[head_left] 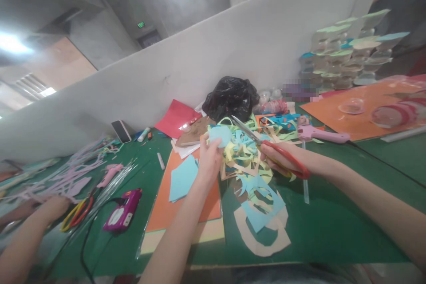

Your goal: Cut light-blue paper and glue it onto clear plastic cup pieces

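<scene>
I see my left hand pinching a light blue paper piece at its fingertips. My right hand is closed on red scissors, blades pointing at that paper.

Matt light-blue paper piece in the left hand; scissors with shiny metal blades and glossy red plastic handles in the right hand; glossy black plastic bag far behind
</scene>
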Action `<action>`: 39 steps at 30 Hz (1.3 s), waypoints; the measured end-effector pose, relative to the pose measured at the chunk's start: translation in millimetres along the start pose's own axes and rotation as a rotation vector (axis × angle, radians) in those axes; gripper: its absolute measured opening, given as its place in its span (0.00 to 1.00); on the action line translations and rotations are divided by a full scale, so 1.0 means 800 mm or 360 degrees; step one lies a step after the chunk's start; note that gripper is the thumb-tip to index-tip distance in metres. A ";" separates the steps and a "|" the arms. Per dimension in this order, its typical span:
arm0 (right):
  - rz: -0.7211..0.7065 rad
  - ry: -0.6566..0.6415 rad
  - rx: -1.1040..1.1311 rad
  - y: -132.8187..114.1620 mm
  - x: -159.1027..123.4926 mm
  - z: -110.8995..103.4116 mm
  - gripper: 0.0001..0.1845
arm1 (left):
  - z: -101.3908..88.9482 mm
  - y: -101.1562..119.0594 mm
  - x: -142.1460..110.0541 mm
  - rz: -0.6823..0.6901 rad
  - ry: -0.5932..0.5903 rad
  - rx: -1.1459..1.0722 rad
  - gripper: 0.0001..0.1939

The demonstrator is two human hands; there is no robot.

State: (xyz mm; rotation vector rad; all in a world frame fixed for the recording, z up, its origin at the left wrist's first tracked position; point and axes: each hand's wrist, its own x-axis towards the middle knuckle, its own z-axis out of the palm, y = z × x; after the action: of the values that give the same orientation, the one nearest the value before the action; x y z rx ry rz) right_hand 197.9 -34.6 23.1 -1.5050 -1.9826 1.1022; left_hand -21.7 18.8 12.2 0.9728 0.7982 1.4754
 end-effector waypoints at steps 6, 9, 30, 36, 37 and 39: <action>-0.0004 -0.0104 -0.0066 -0.009 -0.006 -0.002 0.39 | 0.003 0.003 -0.001 -0.0013 -0.0118 -0.0065 0.16; 0.0003 -0.0126 -0.0050 -0.011 -0.006 -0.001 0.39 | 0.003 0.001 -0.001 -0.0016 -0.0105 -0.0090 0.16; 0.0072 -0.0175 -0.0101 -0.002 -0.003 0.001 0.34 | -0.003 -0.012 -0.001 -0.0042 -0.0095 0.0176 0.20; 0.0083 -0.0159 0.0019 -0.009 -0.006 0.004 0.38 | -0.003 -0.014 -0.002 -0.0062 -0.0106 0.0202 0.22; 0.0100 -0.0157 0.0028 -0.011 -0.006 0.005 0.39 | -0.002 -0.015 -0.003 -0.0070 -0.0108 0.0200 0.23; 0.0128 -0.0153 0.0024 -0.014 -0.005 0.008 0.41 | -0.001 -0.016 -0.003 -0.0083 -0.0125 0.0189 0.23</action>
State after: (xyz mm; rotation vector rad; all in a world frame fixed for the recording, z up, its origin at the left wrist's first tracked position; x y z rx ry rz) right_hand 188.1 -41.5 28.8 -1.5635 -1.9871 1.2416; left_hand -17.0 17.8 -0.2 1.0844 0.8554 1.3488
